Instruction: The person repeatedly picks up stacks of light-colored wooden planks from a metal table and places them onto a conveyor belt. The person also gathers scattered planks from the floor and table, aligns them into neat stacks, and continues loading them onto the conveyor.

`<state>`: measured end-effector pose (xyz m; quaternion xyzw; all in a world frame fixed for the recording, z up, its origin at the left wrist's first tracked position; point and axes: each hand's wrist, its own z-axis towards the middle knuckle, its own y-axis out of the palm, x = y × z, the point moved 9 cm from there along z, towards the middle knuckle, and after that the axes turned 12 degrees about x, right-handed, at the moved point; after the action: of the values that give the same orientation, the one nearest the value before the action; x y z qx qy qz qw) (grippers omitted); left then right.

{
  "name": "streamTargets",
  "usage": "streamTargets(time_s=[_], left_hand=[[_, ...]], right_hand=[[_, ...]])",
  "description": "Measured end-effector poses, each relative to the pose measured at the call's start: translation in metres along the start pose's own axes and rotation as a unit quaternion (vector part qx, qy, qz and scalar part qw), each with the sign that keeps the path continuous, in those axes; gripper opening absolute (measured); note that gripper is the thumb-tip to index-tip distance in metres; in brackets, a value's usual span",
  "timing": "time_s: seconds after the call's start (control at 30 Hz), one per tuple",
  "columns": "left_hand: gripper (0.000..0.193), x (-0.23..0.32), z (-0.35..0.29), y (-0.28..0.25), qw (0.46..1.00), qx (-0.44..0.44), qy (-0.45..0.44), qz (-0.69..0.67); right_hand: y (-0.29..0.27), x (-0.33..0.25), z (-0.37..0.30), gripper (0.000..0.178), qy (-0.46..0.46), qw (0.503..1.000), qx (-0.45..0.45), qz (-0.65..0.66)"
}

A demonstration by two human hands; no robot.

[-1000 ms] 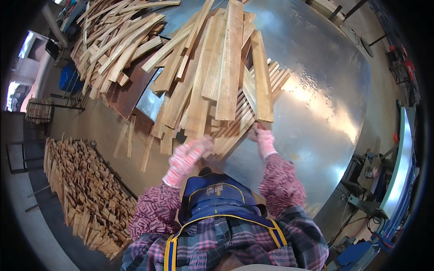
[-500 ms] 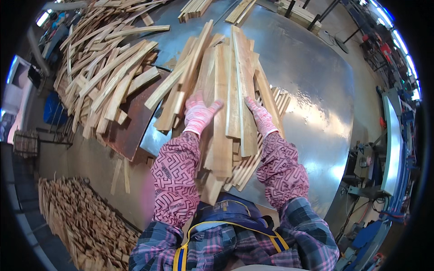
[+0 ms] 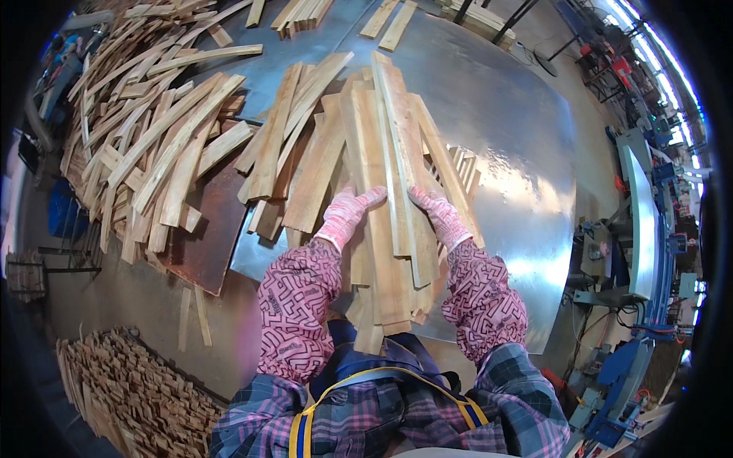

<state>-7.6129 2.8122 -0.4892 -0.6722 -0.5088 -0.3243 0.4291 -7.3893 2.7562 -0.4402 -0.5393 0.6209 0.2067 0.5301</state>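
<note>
Left hand (image 3: 350,214) and right hand (image 3: 440,215) flank the central planks (image 3: 388,263), touching opposite sides. Fingers partly hidden, so I can't tell if they're clamped. Planks sit between, long axis fore-aft, over the metal table (image 3: 527,252). Neither hand's clearly nearer.

At center, boards (image 3: 388,256) partly cover the thin slats (image 3: 467,172), and I can't make out every finger of the left hand (image 3: 343,217). The bottom edge crops the plaid shirt (image 3: 363,420) and, lower left, stacked wood (image 3: 141,389). Lettering on the pink sleeve (image 3: 299,305) is too small on my feed.
</note>
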Motion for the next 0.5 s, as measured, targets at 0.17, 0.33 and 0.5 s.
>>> streamTargets(time_s=[0.17,0.33,0.5], left_hand=[[0.101,0.047,-0.038,0.019,0.995,0.051,0.029,0.085],[0.092,0.027,-0.055,0.042,0.933,-0.094,-0.068,-0.341],[0.088,0.011,-0.101,0.068,0.943,-0.083,-0.119,-0.299]], right_hand=[[-0.012,0.032,0.017,0.071,0.112,0.989,-0.019,0.089],[-0.010,0.018,-0.027,0.063,0.150,0.972,-0.045,0.178],[-0.047,0.054,-0.047,0.062,0.095,0.975,-0.027,0.201]])
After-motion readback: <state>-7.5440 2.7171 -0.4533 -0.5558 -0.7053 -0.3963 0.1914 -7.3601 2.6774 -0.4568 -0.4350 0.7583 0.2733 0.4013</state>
